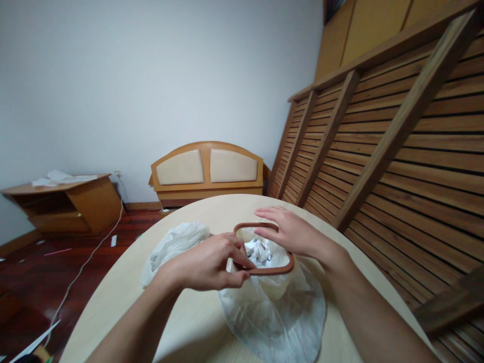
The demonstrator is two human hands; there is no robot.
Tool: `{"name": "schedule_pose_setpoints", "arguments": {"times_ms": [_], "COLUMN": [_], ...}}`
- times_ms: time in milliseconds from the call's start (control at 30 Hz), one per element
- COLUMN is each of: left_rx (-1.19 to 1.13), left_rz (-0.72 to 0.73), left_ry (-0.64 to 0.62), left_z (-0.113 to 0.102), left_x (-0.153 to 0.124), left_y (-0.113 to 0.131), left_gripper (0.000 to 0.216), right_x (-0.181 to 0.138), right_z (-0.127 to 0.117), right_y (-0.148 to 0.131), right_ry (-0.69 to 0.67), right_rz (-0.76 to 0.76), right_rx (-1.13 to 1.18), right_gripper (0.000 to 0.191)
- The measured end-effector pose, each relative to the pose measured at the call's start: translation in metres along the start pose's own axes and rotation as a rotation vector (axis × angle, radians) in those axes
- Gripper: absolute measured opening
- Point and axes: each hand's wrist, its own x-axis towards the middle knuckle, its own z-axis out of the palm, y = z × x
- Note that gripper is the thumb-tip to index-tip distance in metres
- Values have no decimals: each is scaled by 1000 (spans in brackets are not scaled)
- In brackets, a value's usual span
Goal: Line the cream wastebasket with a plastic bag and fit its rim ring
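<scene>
A small trash bin with a brown rim (270,271) stands on the round table, lined with a translucent white plastic bag (276,315) that spreads out below the rim towards me. Crumpled white paper (259,252) lies inside it. My left hand (212,262) grips the near left part of the rim, with fingers inside and the thumb outside. Over the far right side of the rim, my right hand (291,229) is stretched out with its fingers apart. Left of the bin sits a bunched white plastic bag (177,247), partly behind my left hand.
The pale round table (124,297) fills the foreground. Slatted wooden panels (359,176) lean along the right. A headboard (207,171) stands at the wall, and a low wooden cabinet (98,206) is at left. A white cable (91,257) runs across the floor.
</scene>
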Motion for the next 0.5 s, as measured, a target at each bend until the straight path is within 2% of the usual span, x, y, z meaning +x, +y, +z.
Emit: {"name": "schedule_pose_setpoints", "arguments": {"times_ms": [133, 200, 367, 500], "left_rx": [-2, -14, -27, 27], "left_rz": [11, 23, 50, 40], "left_ry": [4, 7, -11, 35], "left_z": [1, 0, 1, 9], "left_x": [0, 1, 2, 3], "left_y": [-1, -2, -6, -17], "left_gripper": [14, 15, 20, 24], "right_x": [-6, -8, -5, -2], "right_z": [2, 4, 9, 9], "right_y": [-11, -13, -11, -3], "right_ry": [-262, -323, -323, -239], "right_rz": [-22, -20, 35, -8], "right_rx": [130, 127, 116, 127], "right_gripper": [101, 117, 119, 107]}}
